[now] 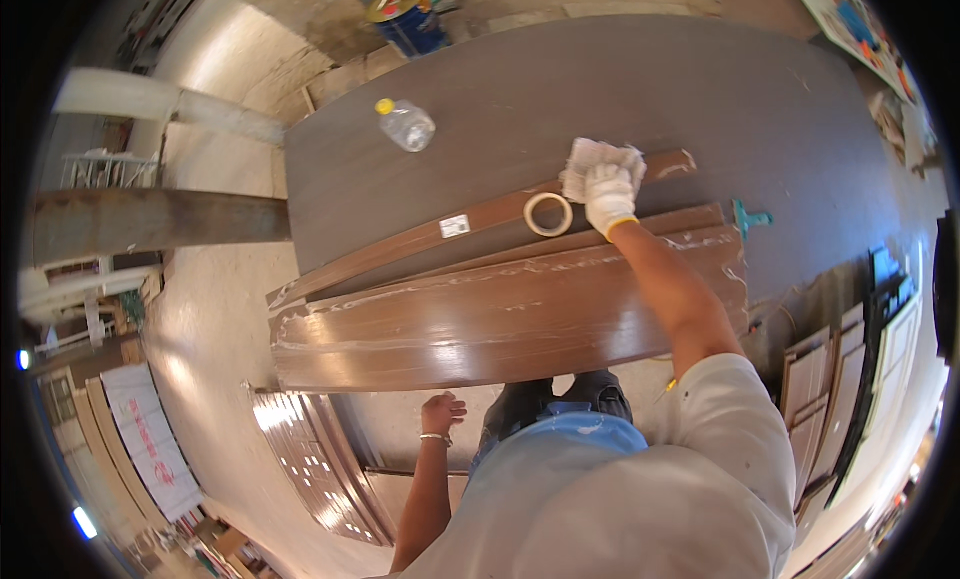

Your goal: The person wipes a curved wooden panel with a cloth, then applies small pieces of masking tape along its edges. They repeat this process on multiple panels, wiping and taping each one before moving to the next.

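Observation:
My right hand, in a white knitted glove, presses a bunched whitish rag onto a long narrow brown strip. Just left of the glove lies a roll of masking tape, resting on that strip. Nearer to me is a wide brown panel, wrapped in clear film that wrinkles along its edges, with another narrow strip along its far side. My left hand is bare, with a bracelet at the wrist. It hangs below the panel's near edge, fingers loosely bent and apart, touching nothing.
These pieces lie on a large grey-brown worktop. A clear bottle with a yellow cap lies on it, and a teal tool sits by the panel's right end. A blue can stands beyond. Panels lean at lower left.

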Motion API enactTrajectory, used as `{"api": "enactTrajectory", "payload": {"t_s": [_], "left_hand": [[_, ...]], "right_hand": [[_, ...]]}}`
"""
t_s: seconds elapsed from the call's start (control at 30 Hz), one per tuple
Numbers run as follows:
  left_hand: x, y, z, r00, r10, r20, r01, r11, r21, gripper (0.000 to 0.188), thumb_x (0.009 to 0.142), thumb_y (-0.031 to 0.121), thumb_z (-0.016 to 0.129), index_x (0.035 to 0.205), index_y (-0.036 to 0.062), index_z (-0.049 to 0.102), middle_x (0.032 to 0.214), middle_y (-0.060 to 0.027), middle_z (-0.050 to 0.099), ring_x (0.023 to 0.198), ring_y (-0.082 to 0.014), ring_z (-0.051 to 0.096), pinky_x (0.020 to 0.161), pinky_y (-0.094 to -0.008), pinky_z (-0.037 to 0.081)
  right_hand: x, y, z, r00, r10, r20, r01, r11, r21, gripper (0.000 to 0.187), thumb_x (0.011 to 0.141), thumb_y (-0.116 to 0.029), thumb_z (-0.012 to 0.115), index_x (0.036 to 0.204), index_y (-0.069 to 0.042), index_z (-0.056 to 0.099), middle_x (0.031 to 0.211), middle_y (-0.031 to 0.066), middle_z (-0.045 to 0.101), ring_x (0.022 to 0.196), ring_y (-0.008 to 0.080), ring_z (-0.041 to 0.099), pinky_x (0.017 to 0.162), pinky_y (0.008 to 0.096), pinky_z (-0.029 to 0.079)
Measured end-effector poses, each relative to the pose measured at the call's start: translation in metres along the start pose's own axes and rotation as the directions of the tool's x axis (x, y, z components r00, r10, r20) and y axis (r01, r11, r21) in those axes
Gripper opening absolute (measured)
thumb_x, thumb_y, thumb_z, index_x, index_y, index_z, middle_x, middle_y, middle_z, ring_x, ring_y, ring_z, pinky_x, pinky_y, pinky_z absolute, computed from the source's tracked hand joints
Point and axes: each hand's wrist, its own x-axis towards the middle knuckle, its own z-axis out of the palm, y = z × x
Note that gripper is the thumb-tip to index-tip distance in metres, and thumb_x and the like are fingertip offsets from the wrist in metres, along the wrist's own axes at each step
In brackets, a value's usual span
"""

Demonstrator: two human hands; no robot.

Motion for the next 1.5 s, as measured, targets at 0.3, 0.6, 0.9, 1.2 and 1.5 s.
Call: {"api": "enactTrajectory", "payload": {"t_s": [0.3,0.6,0.9,1.2,1.5], "left_hand": [[0.013,0.134,-0.011,0.751,0.659,0.035,-0.62,0.687,0.378,0.022,0.1,0.022,0.068,0.089,0.0034,0.072,0.071,-0.0124,0.071,0.068,-0.0256,0.071,0.065,-0.0401,0.055],[0.243,0.472,0.082,0.327,0.942,-0.071,-0.808,0.318,0.496,0.079,0.088,0.02,0.086,0.153,-0.0025,0.048,0.143,-0.0217,0.063,0.136,-0.034,0.061,0.119,-0.0451,0.046],[0.202,0.538,0.129,0.281,0.93,0.235,-0.794,0.088,0.602,0.059,0.078,0.014,0.087,0.132,0.0051,0.065,0.135,-0.0166,0.067,0.13,-0.038,0.062,0.116,-0.0476,0.047],[0.044,0.538,0.158,-0.296,0.574,0.764,-0.435,-0.793,0.427,0.041,0.08,0.005,0.074,0.12,0.0128,0.07,0.121,-0.0121,0.066,0.134,-0.0329,0.057,0.121,-0.0553,0.039],[0.056,0.527,0.13,-0.203,0.752,0.627,-0.576,-0.61,0.544,0.049,0.072,0.005,0.082,0.119,0.0125,0.07,0.123,-0.0088,0.067,0.133,-0.0336,0.057,0.117,-0.053,0.041]], "right_hand": [[-0.033,0.049,-0.059,0.822,0.434,0.369,-0.512,0.278,0.813,0.024,0.096,-0.022,0.069,0.117,-0.011,0.073,0.125,0.0094,0.075,0.124,0.0323,0.067,0.101,0.0536,0.055],[-0.132,0.025,-0.129,0.832,0.243,0.499,0.089,-0.946,0.313,0.046,0.096,-0.011,0.066,0.141,-0.004,0.058,0.128,0.0109,0.067,0.108,0.028,0.071,0.09,0.0432,0.063],[-0.084,-0.027,-0.102,0.83,0.221,0.512,0.049,-0.944,0.328,0.06,0.093,0.007,0.059,0.152,-0.002,0.048,0.139,0.0168,0.062,0.121,0.0361,0.068,0.101,0.0526,0.062],[-0.045,-0.084,-0.066,0.89,0.071,0.451,-0.005,-0.986,0.166,0.068,0.088,-0.001,0.058,0.155,-0.006,0.044,0.145,0.0156,0.057,0.13,0.0368,0.063,0.107,0.0531,0.059],[-0.014,-0.099,-0.078,0.938,0.041,0.345,-0.052,-0.965,0.255,0.069,0.095,-0.022,0.067,0.158,-0.007,0.043,0.152,0.0174,0.056,0.138,0.0404,0.058,0.111,0.0584,0.055]]}}
